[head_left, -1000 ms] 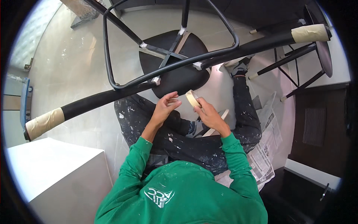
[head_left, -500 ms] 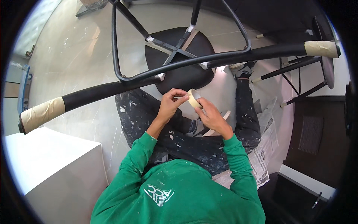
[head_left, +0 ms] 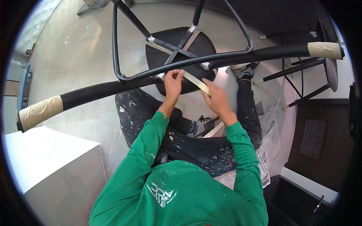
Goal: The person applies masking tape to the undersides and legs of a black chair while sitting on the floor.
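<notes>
A pale strip of masking tape (head_left: 196, 81) stretches between my two hands. My left hand (head_left: 173, 87) pinches its free end, close to the foot of a black chair leg. My right hand (head_left: 218, 98) grips the roll, which is mostly hidden behind the fingers. In front of me an upside-down stool rests on its dark seat (head_left: 180, 83), its black legs (head_left: 94, 93) splayed upward and joined by a bent metal footrest bar (head_left: 181, 64). Cream tape (head_left: 40, 113) wraps the tip of the left leg, and more tape (head_left: 324, 50) covers the right one. White patches mark the leg joints near the seat.
Another black stool (head_left: 332, 56) lies tipped at the right, its leg tips pale. Newspaper (head_left: 268, 130) is spread beside my paint-spotted trousers (head_left: 200, 152). A white box-like block (head_left: 56, 162) stands at my left. A pale stick (head_left: 215, 129) lies by my shoe (head_left: 198, 127).
A length of tape has been pulled off the roll. My left hand has moved up toward the stool's seat, while my right hand has shifted slightly right and turned.
</notes>
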Demonstrator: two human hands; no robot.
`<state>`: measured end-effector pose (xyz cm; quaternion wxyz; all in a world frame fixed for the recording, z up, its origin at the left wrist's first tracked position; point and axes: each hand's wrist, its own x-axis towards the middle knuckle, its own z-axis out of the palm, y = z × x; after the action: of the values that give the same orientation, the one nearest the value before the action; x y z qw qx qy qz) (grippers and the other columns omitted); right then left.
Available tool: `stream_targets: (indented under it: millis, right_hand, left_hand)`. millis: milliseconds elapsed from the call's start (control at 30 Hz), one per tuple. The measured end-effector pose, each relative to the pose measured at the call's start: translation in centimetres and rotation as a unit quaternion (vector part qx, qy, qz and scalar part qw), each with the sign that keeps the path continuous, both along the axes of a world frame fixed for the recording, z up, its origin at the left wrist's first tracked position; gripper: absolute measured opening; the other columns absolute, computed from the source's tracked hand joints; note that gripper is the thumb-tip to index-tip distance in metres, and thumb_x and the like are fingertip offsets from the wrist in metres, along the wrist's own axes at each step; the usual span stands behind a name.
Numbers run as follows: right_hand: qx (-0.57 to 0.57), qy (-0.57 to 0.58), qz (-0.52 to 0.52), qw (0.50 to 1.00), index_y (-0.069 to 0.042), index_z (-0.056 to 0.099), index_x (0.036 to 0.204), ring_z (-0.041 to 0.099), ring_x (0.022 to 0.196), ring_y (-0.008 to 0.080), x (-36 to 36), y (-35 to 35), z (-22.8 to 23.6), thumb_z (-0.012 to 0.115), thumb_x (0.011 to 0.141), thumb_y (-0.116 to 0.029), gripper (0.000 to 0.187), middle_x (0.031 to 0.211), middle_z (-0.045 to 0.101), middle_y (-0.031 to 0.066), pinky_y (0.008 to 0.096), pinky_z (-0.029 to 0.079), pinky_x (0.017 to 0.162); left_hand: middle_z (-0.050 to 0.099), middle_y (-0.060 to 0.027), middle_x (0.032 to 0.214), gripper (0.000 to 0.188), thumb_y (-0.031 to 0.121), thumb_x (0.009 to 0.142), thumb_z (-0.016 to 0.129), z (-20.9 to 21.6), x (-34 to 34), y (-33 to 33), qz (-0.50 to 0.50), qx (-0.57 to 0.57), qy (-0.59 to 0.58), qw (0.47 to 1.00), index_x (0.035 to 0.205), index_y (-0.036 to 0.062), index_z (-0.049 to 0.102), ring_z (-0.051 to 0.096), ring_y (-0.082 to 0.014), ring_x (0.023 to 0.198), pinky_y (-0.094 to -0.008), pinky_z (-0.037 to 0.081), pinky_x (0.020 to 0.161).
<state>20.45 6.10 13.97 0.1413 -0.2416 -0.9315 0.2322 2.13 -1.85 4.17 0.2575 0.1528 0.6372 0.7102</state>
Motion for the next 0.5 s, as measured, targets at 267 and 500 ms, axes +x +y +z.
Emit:
stream_targets:
  millis: [267,500]
  right_hand:
    - [0.109,-0.084,0.081,0.987,-0.016,0.059,0.139,0.065,0.077,0.0354,1.7,4.4,0.3,0.065,0.095,-0.019,0.045,0.089,0.065,0.0141,0.0454,0.052,0.074]
    - [0.142,-0.123,0.083,0.979,-0.018,0.063,0.136,0.064,0.075,0.0355,1.3,4.9,-1.5,0.058,0.098,-0.016,0.039,0.087,0.063,0.0138,0.0450,0.051,0.074]
  left_hand:
    - [0.074,-0.0208,0.092,0.030,0.028,0.096,0.069,-3.7,-1.4,4.4,0.099,-0.256,0.214,0.937,0.098,-0.0017,0.071,0.070,-0.0408,0.088,-0.0490,0.052,0.078]
    - [0.071,-0.0224,0.088,0.028,0.023,0.099,0.065,-4.6,-1.4,5.3,0.167,-0.210,0.210,0.940,0.099,-0.0048,0.065,0.070,-0.0377,0.082,-0.0453,0.052,0.074]
